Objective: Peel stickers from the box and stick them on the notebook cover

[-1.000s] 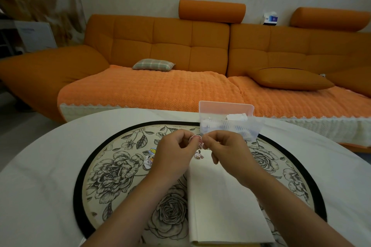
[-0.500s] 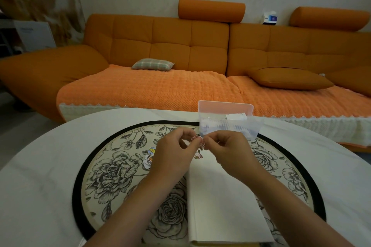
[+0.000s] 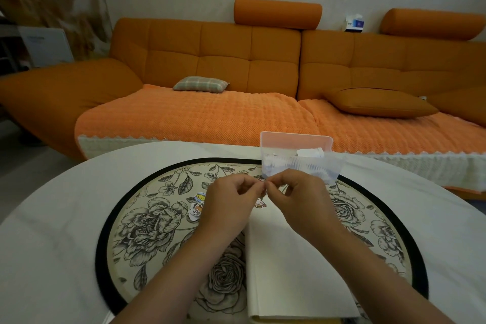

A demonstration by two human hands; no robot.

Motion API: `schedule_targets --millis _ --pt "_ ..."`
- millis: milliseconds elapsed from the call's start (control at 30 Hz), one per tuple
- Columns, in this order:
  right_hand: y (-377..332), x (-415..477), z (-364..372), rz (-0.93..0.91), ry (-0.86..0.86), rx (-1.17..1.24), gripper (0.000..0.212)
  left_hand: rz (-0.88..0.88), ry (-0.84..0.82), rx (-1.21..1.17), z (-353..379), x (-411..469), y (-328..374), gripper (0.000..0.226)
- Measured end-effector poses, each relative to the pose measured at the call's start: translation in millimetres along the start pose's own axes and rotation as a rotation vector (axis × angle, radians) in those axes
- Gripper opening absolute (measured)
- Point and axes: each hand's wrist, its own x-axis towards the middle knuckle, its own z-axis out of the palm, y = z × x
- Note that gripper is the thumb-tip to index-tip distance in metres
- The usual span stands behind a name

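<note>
A cream notebook lies closed on the floral round mat. One small sticker sits near the top left corner of its cover. Above that corner my left hand and my right hand meet fingertip to fingertip and pinch a small sticker between them; it is mostly hidden by my fingers. The translucent sticker box stands just behind my right hand, with white paper pieces inside.
Loose cartoon stickers or backings lie on the mat left of my left hand. The mat rests on a white round table. An orange sofa with cushions fills the background beyond the table's far edge.
My fingertips have closed more tightly over the small sticker, so less of it shows. Both hands stay in almost the same place above the notebook's top left corner.
</note>
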Motion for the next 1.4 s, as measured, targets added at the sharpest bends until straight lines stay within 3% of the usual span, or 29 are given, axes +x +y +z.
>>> schedule_targets --millis 233,467,667,1000,1200,1400 --pt "-2 1 -2 0.065 -0.05 0.151 0.022 0.055 -0.059 0.052 0 3 -3 0.017" --pt "-7 3 -9 0.243 -0.186 0.451 0.017 0.092 -0.156 0.02 -1 5 -5 0.015" --pt "-3 5 -8 0.334 -0.177 0.583 0.014 0.095 -0.167 -0.024 -2 8 -6 0.015" --pt "-3 4 -5 0.242 -0.064 0.446 0.015 -0.121 -0.201 -0.2 -5 6 4 0.019" --pt "-3 2 -1 0.239 -0.074 0.436 0.016 -0.12 -0.114 -0.161 -3 8 1 0.01" --pt "2 8 2 0.279 -0.075 0.323 0.019 -0.065 -0.064 0.093 -9 12 -8 0.012"
